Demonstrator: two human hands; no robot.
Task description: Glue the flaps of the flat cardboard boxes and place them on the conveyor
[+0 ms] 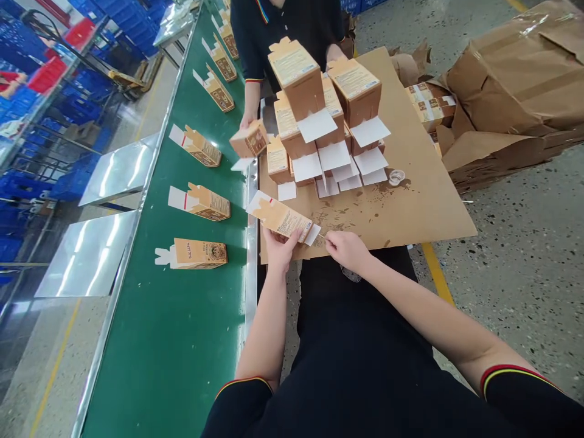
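My left hand [280, 246] grips an open printed cardboard box [285, 218], tilted over the near edge of the cardboard-topped table. The box's white end flap [312, 234] points toward my right hand [347, 249], whose fingers are pinched on a thin pale stick [322, 236]. The stick's tip is close to the flap; whether they touch I cannot tell. Beyond my hands stands a stack of similar boxes [298, 76] with white flaps sticking out. A small clear dish [396, 177] lies beside them, among dark wet-looking spots on the cardboard sheet [429, 207].
Along my left runs a green conveyor belt [182, 340] with a metal edge, carrying a row of open boxes [201, 252]. Across the table a co-worker's hand [249, 118] holds another box [250, 140]. Large brown cartons [515, 73] stand on the floor at right.
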